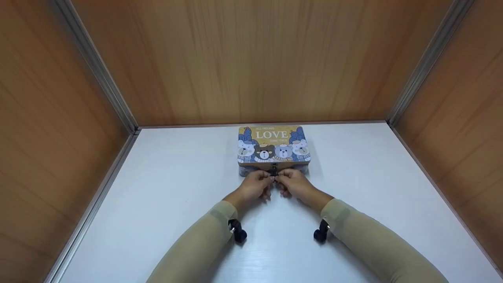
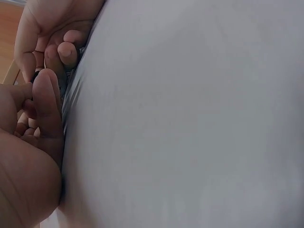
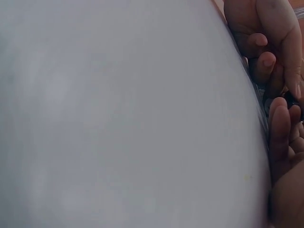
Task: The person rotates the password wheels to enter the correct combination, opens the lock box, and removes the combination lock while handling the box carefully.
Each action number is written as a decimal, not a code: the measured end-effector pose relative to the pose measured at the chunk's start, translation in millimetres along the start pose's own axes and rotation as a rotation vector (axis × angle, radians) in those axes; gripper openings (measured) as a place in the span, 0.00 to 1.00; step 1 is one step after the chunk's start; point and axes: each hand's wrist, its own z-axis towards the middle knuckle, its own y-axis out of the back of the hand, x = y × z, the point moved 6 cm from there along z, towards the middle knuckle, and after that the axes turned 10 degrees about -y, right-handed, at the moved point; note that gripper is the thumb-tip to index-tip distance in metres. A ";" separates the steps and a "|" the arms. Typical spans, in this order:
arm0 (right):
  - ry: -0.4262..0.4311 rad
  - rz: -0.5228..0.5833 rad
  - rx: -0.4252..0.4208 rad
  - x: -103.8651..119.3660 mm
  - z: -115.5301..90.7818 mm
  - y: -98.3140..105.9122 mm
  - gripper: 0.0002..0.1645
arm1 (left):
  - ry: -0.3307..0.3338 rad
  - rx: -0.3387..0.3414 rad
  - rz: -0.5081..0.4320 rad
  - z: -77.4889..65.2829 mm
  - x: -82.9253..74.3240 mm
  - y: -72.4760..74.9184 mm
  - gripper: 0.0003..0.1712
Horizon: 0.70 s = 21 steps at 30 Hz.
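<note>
While the lid sits closed, the small rounded box (image 1: 274,143) shows off a mustard-yellow top with LOVE in pale capitals, four cartoon bears in a row beneath (white, brown, grey-blue, white) and blue plants at either side. It stands on the white table (image 1: 184,177), toward the far edge and near the wooden back panel (image 1: 251,59), its front turned to the person. A dark clasp (image 1: 274,171) sits mid-front, and both hands meet there. The left hand (image 1: 255,185) comes in from one side, the right hand (image 1: 294,183) from the other, thumbs and forefingers drawn narrow, pinching at the clasp; the remaining fingers curl below. I can't tell exactly which part each grips. Both forearms, in tan sleeves (image 1: 196,243), stretch forward and angle inward, wrists low over the tabletop.
</note>
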 end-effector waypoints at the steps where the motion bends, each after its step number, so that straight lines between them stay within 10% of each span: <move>1: -0.002 -0.005 0.004 -0.2 0.1 -0.1 0.09 | -0.003 -0.001 0.002 0.3 0.1 -0.2 0.12; 21: 0.007 0.055 0.051 -0.1 1.0 0.4 0.17 | 0.011 -0.007 -0.011 1.8 0.2 0.2 0.13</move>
